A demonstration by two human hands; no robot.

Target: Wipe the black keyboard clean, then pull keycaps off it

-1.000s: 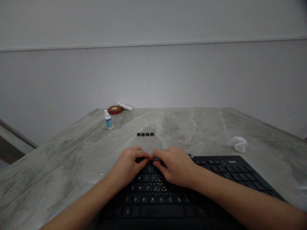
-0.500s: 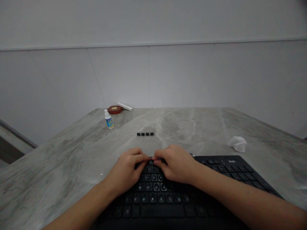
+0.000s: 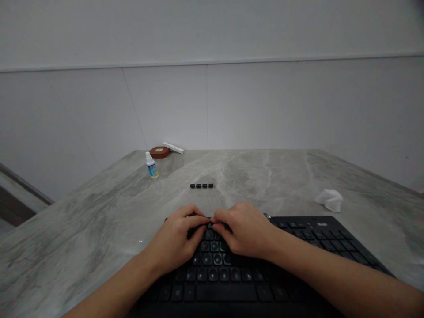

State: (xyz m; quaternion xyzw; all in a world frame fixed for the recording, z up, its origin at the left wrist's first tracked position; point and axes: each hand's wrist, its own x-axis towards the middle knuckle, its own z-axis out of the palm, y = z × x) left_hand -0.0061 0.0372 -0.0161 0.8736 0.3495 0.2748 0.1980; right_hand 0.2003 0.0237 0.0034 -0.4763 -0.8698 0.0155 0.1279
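Observation:
A black keyboard (image 3: 225, 292) lies in front of me on the table. Over its back rows, my left hand (image 3: 182, 234) and my right hand (image 3: 245, 230) meet fingertip to fingertip. Thumb and forefinger of each hand are pinched close together by a small dark key at the back edge. Whatever the fingertips grip there is too small and covered to make out. Beyond the hands, several small black keycaps (image 3: 202, 186) sit in a short row on the tabletop.
A white spray bottle (image 3: 152, 166) with a blue and yellow label stands at the back left. Behind it are a dark red box (image 3: 159, 153) and a white strip (image 3: 174, 147). Crumpled white tissue (image 3: 330, 200) lies right of the keyboard on the marbled table (image 3: 261, 176).
My fingers stay pinched at the same spot on the keyboard's back edge, with only slight finger movement. The whole view has shifted a little.

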